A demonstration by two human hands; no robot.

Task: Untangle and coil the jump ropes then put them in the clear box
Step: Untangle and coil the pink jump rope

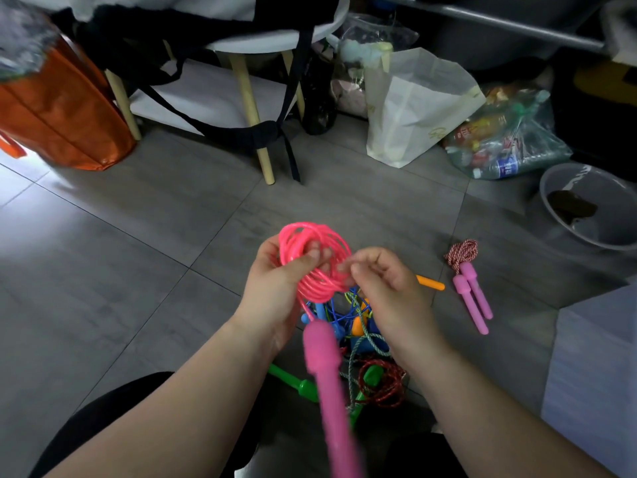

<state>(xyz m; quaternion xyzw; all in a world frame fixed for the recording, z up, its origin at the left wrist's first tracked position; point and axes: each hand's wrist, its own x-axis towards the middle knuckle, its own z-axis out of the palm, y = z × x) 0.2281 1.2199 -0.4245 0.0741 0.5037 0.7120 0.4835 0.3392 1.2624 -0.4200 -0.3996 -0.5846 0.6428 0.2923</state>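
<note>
A coil of pink rope (pixel 312 258) is held up over the floor. My left hand (pixel 275 288) grips the coil, thumb across its loops. My right hand (pixel 386 288) pinches the coil's right side with curled fingers. A pink handle (pixel 325 370) hangs blurred from the coil toward me. Below my hands lies a tangle of ropes (pixel 362 343) in blue, green, teal and red, with green, blue and orange handles. A red-white rope, coiled, with two pink handles (pixel 470 288), lies on the floor to the right. At the right edge stands a pale box (pixel 593 374).
On the grey tile floor stand a white stool with wooden legs (pixel 248 108), an orange bag (pixel 58 108) at left, a white paper bag (pixel 413 105), a plastic bag of bottles (pixel 506 139) and a grey bowl (pixel 593 208) at right.
</note>
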